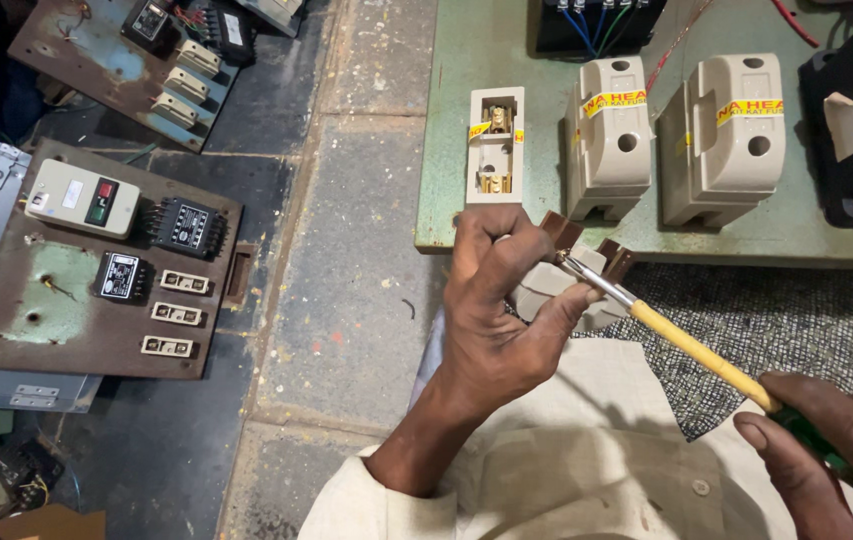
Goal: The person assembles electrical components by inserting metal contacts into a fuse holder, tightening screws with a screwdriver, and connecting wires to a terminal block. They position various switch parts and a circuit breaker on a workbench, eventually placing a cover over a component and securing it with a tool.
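Head view shows your left hand [494, 300] closed around a small cream fuse carrier [558, 285] with brown metal contacts, held just below the near edge of the green board [446, 150]. Your right hand [826, 445] is wrapped around the green grip of a screwdriver [691, 350] with a yellow shank; its metal tip rests on the carrier, against your left thumb.

Recommendations for the step in hand: keep the blade in line with the screw, not angled across it. Brace the carrier against your palm so it cannot turn with the tool. Move the thumb clear of the tip, since a slip would drive the blade into it.

On the board behind sit an open fuse base [494, 145] with brass terminals showing, and two closed cream fuse units [608, 135] [721, 135] with yellow bands. A rusted panel [96, 265] with a switch box and small black components lies on the floor to your left.

Limits of inspection: the screw itself is hidden behind your fingers, so I cannot tell whether the tip is seated. Much of the carrier is covered by your hand. Your right hand is cut off by the frame edge.
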